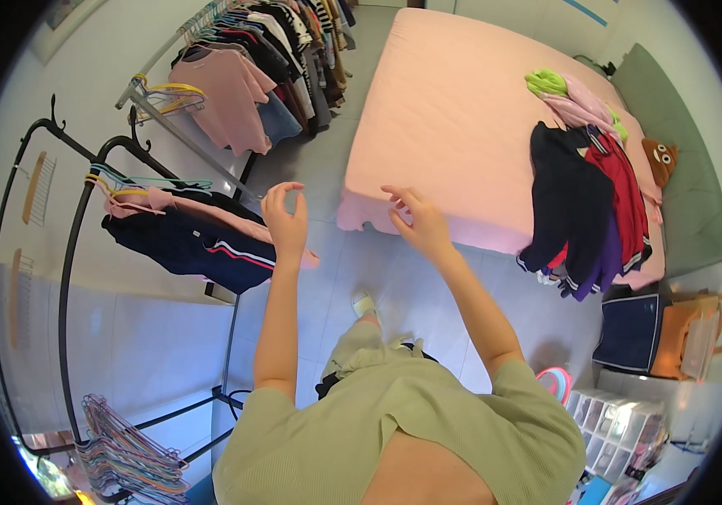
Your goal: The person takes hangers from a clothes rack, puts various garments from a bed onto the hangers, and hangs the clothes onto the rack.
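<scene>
My left hand is raised in the air with its fingers curved and the thumb apart, holding nothing. Just left of it, a dark navy garment with a white and red stripe and a pink garment hang from a black metal rack. My right hand is also empty, fingers loosely spread, before the near edge of the bed with a pink sheet. On the bed's right side lie a black garment, a red garment and a purple one, partly overlapping.
Several clothes hang on another rail at the back left. Bunched plastic hangers hang low on the black rack. A navy storage box, an orange-brown bag and a white compartment organizer stand at the right. Grey tiled floor runs between rack and bed.
</scene>
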Action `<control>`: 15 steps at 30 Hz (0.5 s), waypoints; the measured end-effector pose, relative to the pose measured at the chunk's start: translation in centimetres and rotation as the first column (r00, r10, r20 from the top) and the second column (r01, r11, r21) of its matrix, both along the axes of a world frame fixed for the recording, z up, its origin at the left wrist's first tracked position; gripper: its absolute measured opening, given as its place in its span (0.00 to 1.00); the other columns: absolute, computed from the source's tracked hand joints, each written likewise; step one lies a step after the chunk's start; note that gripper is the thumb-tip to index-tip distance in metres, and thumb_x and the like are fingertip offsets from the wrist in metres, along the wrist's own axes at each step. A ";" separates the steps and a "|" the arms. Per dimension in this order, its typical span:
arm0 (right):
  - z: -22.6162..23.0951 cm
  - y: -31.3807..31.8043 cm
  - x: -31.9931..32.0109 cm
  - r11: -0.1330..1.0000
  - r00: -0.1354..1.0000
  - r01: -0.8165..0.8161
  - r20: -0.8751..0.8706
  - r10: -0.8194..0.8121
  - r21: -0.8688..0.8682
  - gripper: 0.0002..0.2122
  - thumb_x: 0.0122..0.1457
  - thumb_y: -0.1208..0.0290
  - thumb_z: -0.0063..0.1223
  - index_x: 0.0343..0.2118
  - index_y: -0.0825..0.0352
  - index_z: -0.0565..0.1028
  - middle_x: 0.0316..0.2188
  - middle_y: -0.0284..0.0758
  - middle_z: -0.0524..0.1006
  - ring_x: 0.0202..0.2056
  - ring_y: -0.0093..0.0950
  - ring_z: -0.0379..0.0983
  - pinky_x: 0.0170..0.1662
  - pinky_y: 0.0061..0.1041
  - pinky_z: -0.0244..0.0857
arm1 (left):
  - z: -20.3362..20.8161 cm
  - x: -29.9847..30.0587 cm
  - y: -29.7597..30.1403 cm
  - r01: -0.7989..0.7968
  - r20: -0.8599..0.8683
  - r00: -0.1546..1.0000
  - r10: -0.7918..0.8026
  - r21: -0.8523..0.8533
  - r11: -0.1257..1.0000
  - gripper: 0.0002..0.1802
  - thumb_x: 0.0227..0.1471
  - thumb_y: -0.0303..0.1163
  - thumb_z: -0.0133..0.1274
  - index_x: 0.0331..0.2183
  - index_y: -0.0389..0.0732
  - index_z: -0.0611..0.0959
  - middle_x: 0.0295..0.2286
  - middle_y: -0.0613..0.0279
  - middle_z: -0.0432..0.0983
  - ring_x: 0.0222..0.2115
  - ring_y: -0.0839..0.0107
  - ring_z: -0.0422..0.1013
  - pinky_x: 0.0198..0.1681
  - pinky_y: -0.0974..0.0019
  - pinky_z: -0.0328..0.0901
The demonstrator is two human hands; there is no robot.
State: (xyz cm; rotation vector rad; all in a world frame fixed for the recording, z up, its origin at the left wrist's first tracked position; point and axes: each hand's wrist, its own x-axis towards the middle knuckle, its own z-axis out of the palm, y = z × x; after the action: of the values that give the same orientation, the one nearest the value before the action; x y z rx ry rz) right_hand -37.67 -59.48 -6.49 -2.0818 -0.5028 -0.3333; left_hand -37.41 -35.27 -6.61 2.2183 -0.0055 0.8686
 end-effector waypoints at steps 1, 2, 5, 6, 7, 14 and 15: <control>0.0 0.5 0.8 1.000 1.000 -0.029 -0.011 0.030 0.008 0.16 0.50 0.75 0.50 0.44 0.59 0.72 0.32 0.33 0.74 0.33 0.29 0.72 0.35 0.26 0.66 | -0.2 0.6 0.4 -0.005 -0.008 1.000 0.005 -0.007 1.000 0.08 0.43 0.25 0.49 0.31 0.42 0.77 0.34 0.62 0.71 0.41 0.62 0.63 0.46 0.62 0.55; -0.1 1.0 1.7 0.998 0.998 -0.058 -0.021 0.058 0.016 0.16 0.50 0.75 0.50 0.44 0.59 0.72 0.33 0.34 0.74 0.34 0.30 0.72 0.36 0.26 0.66 | -0.4 1.3 0.9 -0.009 -0.016 1.000 0.009 -0.014 1.000 0.08 0.43 0.25 0.49 0.31 0.42 0.77 0.34 0.62 0.72 0.40 0.62 0.63 0.46 0.62 0.55; -0.2 2.8 4.9 0.990 0.991 -0.134 -0.011 0.135 0.051 0.16 0.50 0.75 0.50 0.45 0.59 0.71 0.35 0.34 0.73 0.36 0.30 0.72 0.37 0.27 0.66 | -0.2 3.7 2.0 -0.038 -0.020 0.999 0.036 -0.065 0.997 0.08 0.43 0.24 0.49 0.31 0.42 0.77 0.34 0.61 0.72 0.40 0.62 0.64 0.47 0.62 0.55; -0.3 3.6 6.3 0.988 0.990 -0.143 -0.004 0.144 0.056 0.16 0.50 0.75 0.50 0.45 0.59 0.71 0.35 0.34 0.73 0.36 0.30 0.72 0.37 0.27 0.66 | -0.2 4.8 2.7 -0.046 -0.013 0.999 0.045 -0.058 0.997 0.08 0.43 0.24 0.49 0.31 0.42 0.77 0.34 0.61 0.72 0.40 0.62 0.64 0.47 0.62 0.55; -0.6 4.4 7.7 0.987 0.988 -0.156 -0.001 0.156 0.039 0.17 0.50 0.75 0.49 0.45 0.59 0.71 0.34 0.34 0.73 0.36 0.30 0.72 0.37 0.27 0.66 | -0.2 5.9 3.4 -0.042 -0.001 0.999 0.042 -0.093 0.995 0.08 0.43 0.25 0.50 0.31 0.41 0.77 0.34 0.61 0.72 0.40 0.62 0.64 0.47 0.62 0.55; 0.8 12.2 16.7 0.959 0.957 -0.283 0.064 0.282 0.000 0.17 0.51 0.76 0.49 0.45 0.58 0.71 0.33 0.34 0.73 0.35 0.28 0.71 0.36 0.24 0.65 | 1.0 13.3 8.6 -0.110 0.041 0.992 0.122 -0.214 0.971 0.14 0.44 0.25 0.51 0.37 0.39 0.74 0.36 0.60 0.71 0.42 0.62 0.63 0.48 0.61 0.55; 1.4 13.5 17.5 0.953 0.951 -0.304 0.064 0.304 -0.001 0.17 0.51 0.76 0.49 0.45 0.58 0.71 0.33 0.34 0.73 0.35 0.28 0.71 0.36 0.24 0.65 | 1.0 14.0 9.4 -0.122 0.056 0.989 0.139 -0.230 0.965 0.14 0.44 0.24 0.51 0.38 0.39 0.74 0.36 0.59 0.71 0.43 0.62 0.63 0.49 0.61 0.55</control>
State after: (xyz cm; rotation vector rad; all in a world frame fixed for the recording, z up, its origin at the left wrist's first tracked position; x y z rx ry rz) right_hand -20.18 -45.96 -5.11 -1.9520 -0.8469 -0.2197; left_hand -23.37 -25.82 -5.61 1.9905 0.1987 0.9703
